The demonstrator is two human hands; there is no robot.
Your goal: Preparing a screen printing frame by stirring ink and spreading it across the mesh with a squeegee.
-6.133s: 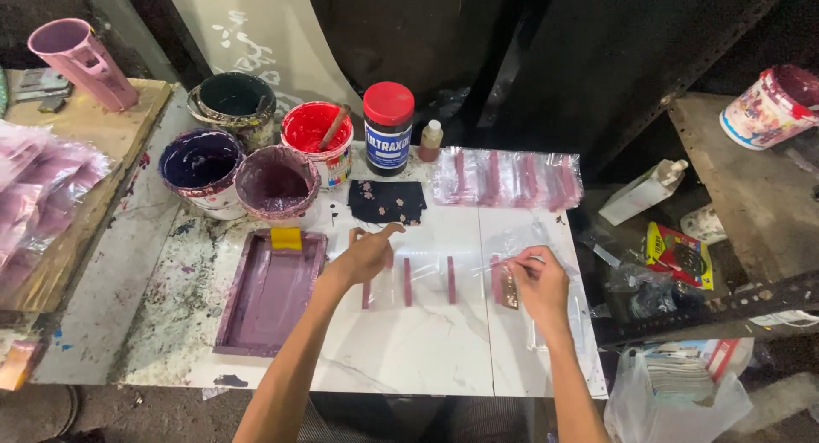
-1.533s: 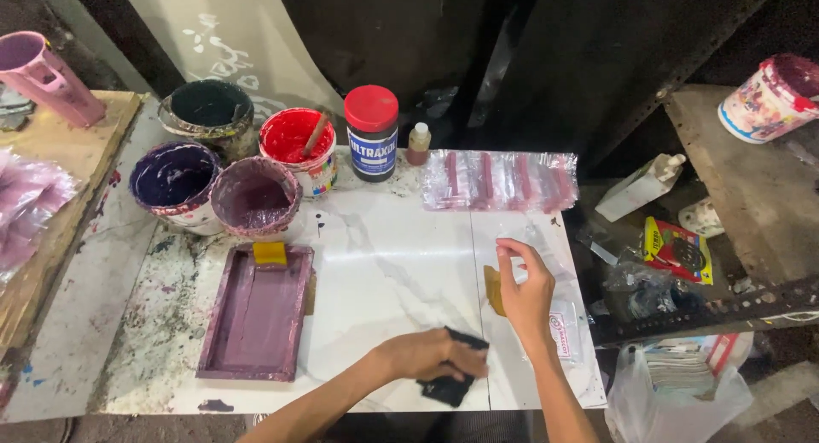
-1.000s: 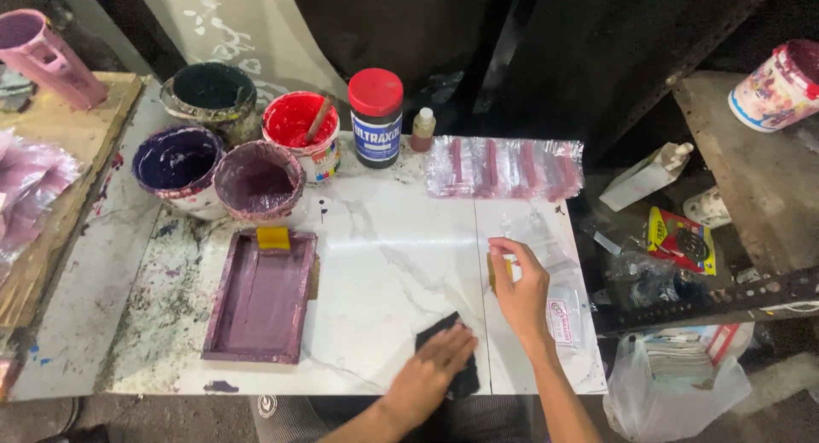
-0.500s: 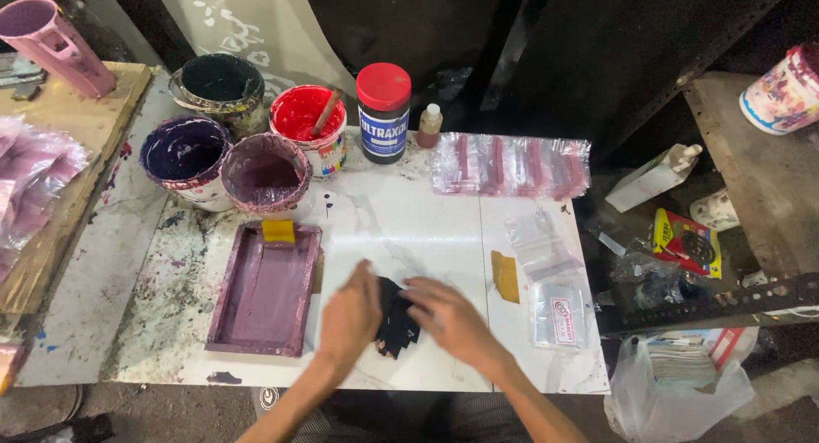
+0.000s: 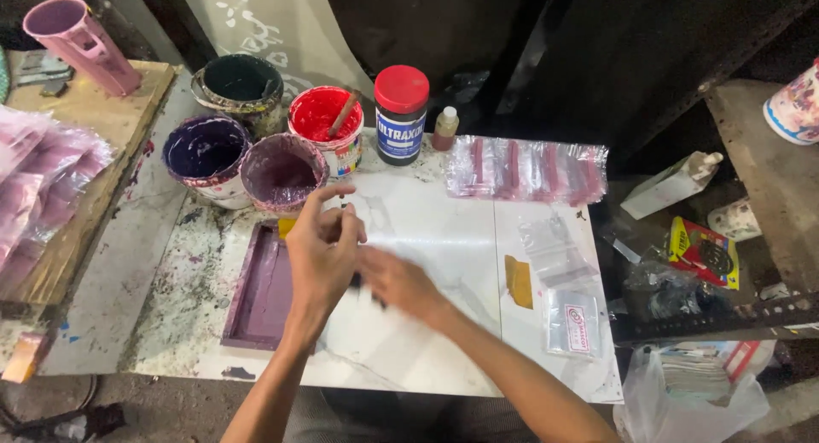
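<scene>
Now, from the head view, we see our left hand [image 5: 322, 254] and right hand [image 5: 394, 283] meeting over the white tabletop [image 5: 444, 238], a dark cloth [image 5: 357, 280] just peeking out between them. It lies under the left palm, at the right fingertips, so both hands are equally near. The right hand is blurred; we cannot tell either grip. The purple tray [image 5: 260, 294] sits just left of the left fingers.

I see a glossy white marble-look slab [image 5: 444, 238], paint-speckled at its left edge. Left of it, a rough wood board [image 5: 77, 119]. On its right end, clear glossy plastic bags [image 5: 563, 281].
</scene>
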